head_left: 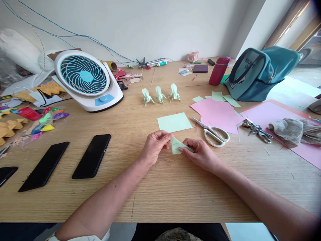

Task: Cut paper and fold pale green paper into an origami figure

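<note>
Between my hands is a small folded piece of pale green paper [176, 146], held just above the wooden table. My left hand [156, 145] pinches its upper left corner between thumb and fingers. On the other side, my right hand [200, 154] grips the right part, thumb on top and fingers behind, hiding some of it. Beyond them lies a flat pale green sheet [175, 122]. White-handled scissors [213, 132] rest open-bladed to its right. Farther back stand three folded green paper figures, a left one [147, 96], a middle one [159, 94] and a right one [174, 92].
A white fan [86, 78] stands at the back left, with phones [91, 156] in front of it. Pink paper [218, 112], keys [257, 130], a cloth [296, 130], a red bottle [219, 71] and a teal backpack [258, 75] occupy the right side.
</note>
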Available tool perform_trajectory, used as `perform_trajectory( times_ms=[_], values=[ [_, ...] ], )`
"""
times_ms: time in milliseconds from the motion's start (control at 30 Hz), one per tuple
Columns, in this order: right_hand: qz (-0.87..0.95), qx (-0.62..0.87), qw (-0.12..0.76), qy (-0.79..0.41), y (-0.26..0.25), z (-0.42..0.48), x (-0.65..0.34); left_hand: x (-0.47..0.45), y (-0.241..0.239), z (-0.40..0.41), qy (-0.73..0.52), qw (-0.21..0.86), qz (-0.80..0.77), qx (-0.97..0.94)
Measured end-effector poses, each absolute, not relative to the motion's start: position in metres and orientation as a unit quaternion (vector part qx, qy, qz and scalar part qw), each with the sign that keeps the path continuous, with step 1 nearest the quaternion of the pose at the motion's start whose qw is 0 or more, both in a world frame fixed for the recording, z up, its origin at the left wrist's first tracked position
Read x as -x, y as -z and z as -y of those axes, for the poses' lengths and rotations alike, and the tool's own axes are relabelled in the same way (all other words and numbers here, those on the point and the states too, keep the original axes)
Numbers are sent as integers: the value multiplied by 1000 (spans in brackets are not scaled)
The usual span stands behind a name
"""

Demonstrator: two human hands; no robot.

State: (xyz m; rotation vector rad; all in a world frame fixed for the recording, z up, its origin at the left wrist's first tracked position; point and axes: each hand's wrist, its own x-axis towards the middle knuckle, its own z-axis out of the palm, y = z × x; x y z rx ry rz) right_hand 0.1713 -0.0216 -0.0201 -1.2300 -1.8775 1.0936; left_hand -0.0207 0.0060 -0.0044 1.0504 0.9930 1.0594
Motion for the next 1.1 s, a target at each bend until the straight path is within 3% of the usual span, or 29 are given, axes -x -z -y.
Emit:
perform_trajectory(
  times_ms=[367,767,1100],
  values=[
    [688,474,344,-429,19,23,-170,15,7,0,-383,617,-421,-544],
    [583,418,436,-543,25,19,-167,20,9,-6,-450,628,-446,-452],
    [548,453,443,-546,19,19,-165,19,8,-6,-442,623,-447,-464]
  ],
)
